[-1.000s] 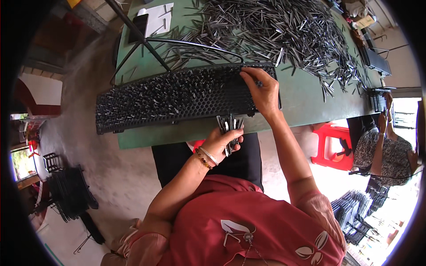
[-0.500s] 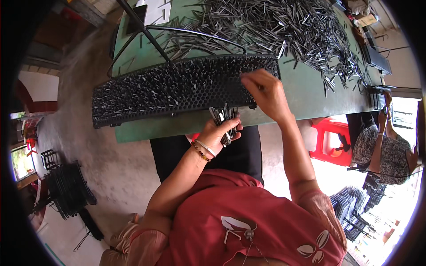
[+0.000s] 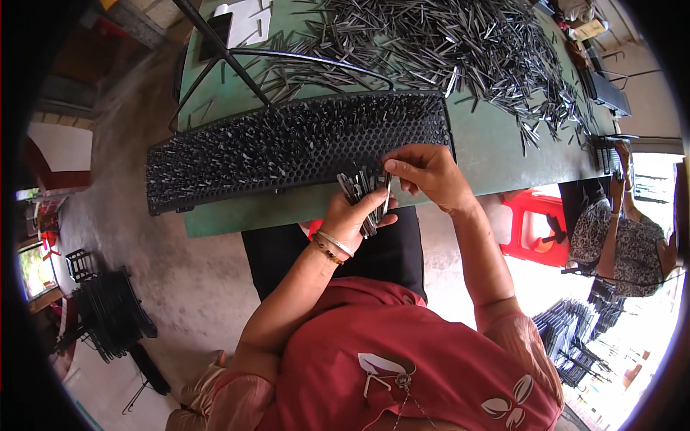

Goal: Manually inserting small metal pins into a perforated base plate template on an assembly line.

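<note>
My left hand (image 3: pixel 353 218) is closed round a bundle of thin dark metal strips (image 3: pixel 363 194), their ends fanned out above the thumb. Beside it, my right hand (image 3: pixel 428 174) pinches a single metal strip (image 3: pixel 389 188) between thumb and fingertips, at the bundle's right edge. Just beyond both hands lies a long black perforated rack (image 3: pixel 345 152). Strips stand upright in many of its holes, thickly at the left and along the far side. Toward its near right part the holes show bare. A black wire frame (image 3: pixel 248 72) rises at its back.
A large heap of loose strips (image 3: pixel 460 57) covers the far part of the green table (image 3: pixel 496 154). A white tray (image 3: pixel 250 20) lies at the far left. Red plastic stool (image 3: pixel 528 226) and a co-worker in a patterned top (image 3: pixel 632 251) are at right. Black racks (image 3: pixel 111 309) stand left.
My right hand has come back from over the rack toward the bundle and now pinches a strip there. My left hand stays in nearly the same place with its bundle.
</note>
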`<state>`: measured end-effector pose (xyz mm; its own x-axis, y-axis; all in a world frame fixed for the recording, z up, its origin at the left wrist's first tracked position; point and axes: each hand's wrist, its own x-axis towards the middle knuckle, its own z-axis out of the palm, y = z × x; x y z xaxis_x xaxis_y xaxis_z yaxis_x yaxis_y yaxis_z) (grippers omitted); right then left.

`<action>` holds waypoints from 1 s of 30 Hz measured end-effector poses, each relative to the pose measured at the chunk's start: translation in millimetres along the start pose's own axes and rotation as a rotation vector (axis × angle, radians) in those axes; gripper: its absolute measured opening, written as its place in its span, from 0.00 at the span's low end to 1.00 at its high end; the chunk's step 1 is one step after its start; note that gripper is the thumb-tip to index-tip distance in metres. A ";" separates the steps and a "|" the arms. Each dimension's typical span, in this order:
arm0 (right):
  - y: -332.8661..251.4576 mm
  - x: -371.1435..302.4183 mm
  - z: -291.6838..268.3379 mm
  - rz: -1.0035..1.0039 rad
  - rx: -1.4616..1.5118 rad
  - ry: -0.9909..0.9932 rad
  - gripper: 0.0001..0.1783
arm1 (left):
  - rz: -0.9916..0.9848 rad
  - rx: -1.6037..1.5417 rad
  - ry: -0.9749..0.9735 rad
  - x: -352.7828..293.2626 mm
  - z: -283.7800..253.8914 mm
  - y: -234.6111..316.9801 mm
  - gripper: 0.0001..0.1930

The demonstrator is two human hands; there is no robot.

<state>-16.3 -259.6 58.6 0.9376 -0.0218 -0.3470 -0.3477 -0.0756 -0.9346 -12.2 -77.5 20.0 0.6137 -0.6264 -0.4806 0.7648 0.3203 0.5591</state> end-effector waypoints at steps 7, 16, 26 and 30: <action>5.8 -3.0 1.3 -0.001 0.069 0.009 0.12 | -0.005 -0.087 0.048 2.3 3.5 -1.5 0.09; -6.1 42.3 -12.6 -0.676 -0.402 0.542 0.09 | -0.055 -0.102 0.139 5.2 3.5 -13.0 0.08; -9.4 47.7 -8.6 -0.816 -0.593 0.494 0.08 | -0.056 -0.096 0.145 2.3 -1.7 -9.6 0.08; -9.7 49.6 -11.1 -0.811 -0.618 0.471 0.09 | -0.079 -0.078 0.166 3.3 -2.5 -9.7 0.07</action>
<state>33.6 -270.9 51.3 0.8395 -0.1067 0.5327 0.3059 -0.7175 -0.6257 -17.1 -80.9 11.3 0.5699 -0.5280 -0.6296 0.8209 0.3324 0.4643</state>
